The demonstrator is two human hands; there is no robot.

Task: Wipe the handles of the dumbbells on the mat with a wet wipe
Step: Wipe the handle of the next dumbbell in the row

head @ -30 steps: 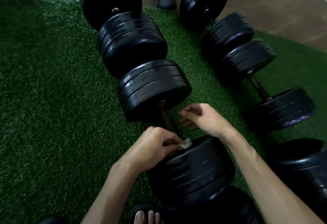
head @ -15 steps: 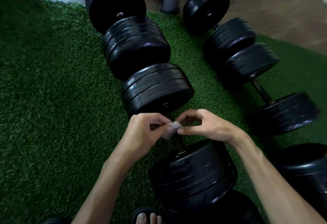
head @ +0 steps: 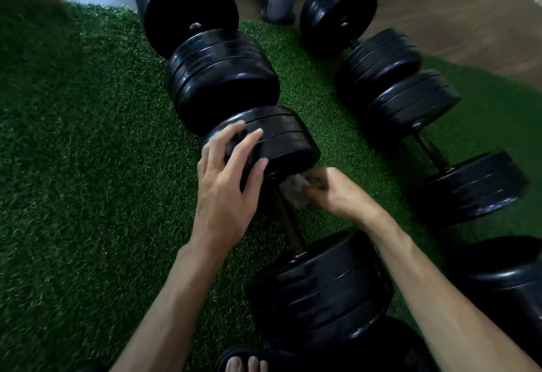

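Black dumbbells [head: 281, 148], green mat [head: 88, 166]

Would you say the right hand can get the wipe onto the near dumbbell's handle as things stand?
Probably yes: the right hand holds the wet wipe beside the handle, whose lower stretch lies bare; the left hand rests on the weight plates, clear of it.

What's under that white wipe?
The wet wipe, pinched by the right hand, presses against the dumbbell handle near the far weight plates. The stretch of bar beneath it is covered.
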